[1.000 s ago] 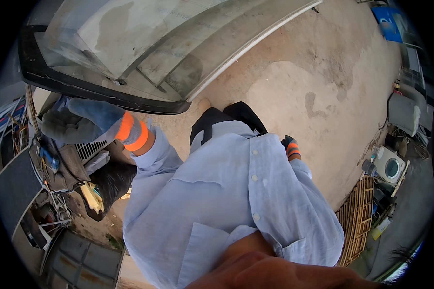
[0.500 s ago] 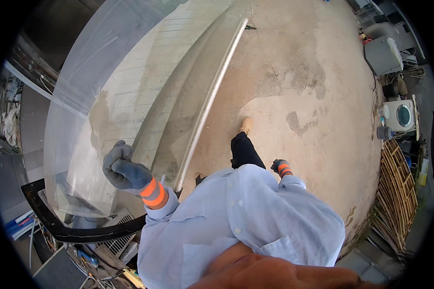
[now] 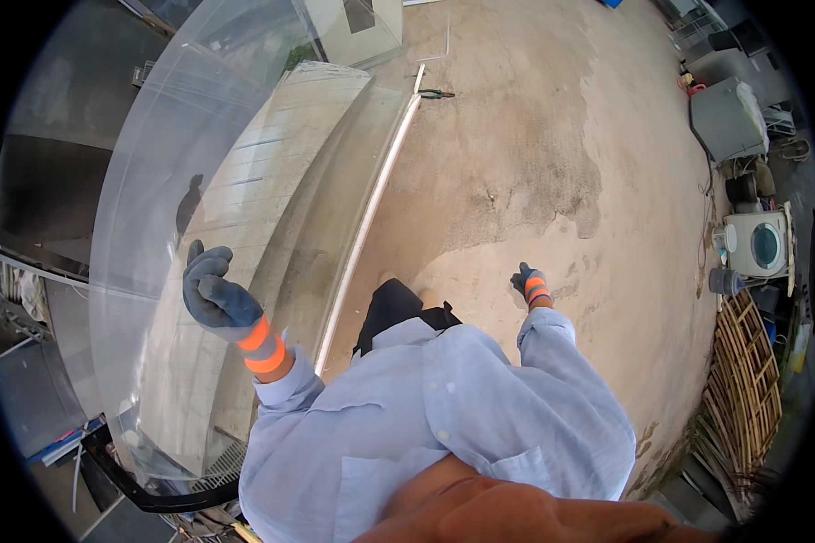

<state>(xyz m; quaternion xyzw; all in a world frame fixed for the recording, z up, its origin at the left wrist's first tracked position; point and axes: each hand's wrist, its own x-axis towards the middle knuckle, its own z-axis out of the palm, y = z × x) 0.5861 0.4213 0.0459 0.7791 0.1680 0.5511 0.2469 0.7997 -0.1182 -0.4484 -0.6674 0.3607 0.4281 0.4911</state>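
My left hand (image 3: 215, 291), in a grey-blue glove with orange bands at the wrist, is raised over a large clear sheet (image 3: 145, 226) on my left. Its fingers are loosely bent and apart, with nothing visible in them. My right hand (image 3: 527, 281) wears the same kind of glove and hangs above the concrete floor, touching nothing; its fingers look partly spread. A long white strip (image 3: 371, 213) runs along the sheet's right edge. Close to its far end lies a pair of dark-handled pliers (image 3: 436, 94).
Along the right side stand a grey box-shaped cabinet (image 3: 726, 118), a white front-loading washing machine (image 3: 759, 244) and a bamboo lattice (image 3: 743, 380). A black curved frame (image 3: 145, 496) sits at the lower left. Stained concrete floor (image 3: 516, 163) stretches ahead.
I have moved forward along the sheet, so the pliers and a pale panel beyond now show more fully. Both arms have shifted: the right hand is raised farther ahead, with its fingers less curled.
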